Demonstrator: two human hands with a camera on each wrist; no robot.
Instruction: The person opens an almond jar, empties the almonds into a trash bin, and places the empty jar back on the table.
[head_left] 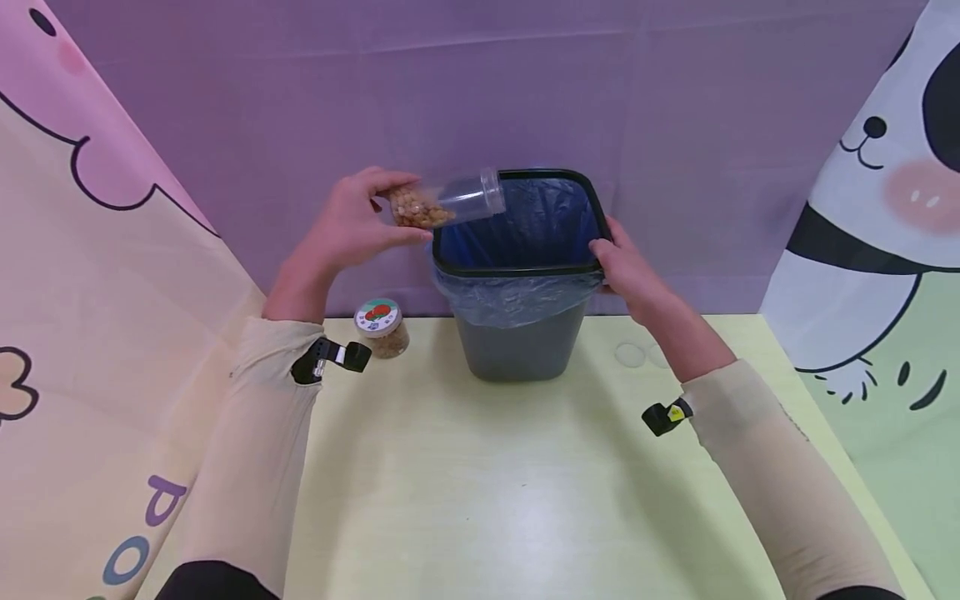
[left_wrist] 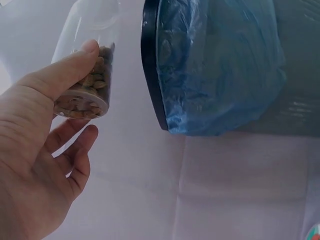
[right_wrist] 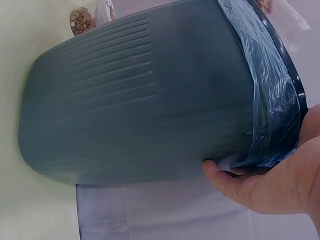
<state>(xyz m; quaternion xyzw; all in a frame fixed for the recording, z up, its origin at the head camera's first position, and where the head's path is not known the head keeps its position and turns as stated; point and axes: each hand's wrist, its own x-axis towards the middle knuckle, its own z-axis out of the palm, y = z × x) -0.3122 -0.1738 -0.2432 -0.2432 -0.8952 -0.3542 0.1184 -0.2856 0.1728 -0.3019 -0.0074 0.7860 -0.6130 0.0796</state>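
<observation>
The lined waste bin is steadied at its rim by the right hand. Over that rim, a clear jar, tipped and grasped by the left hand, holds nuts unpoured; emptying seems barely begun.

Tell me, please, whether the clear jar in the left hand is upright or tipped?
Tipped. The clear jar lies nearly sideways in the left hand, its open mouth over the bin rim; the nuts still sit at its base end.
</observation>
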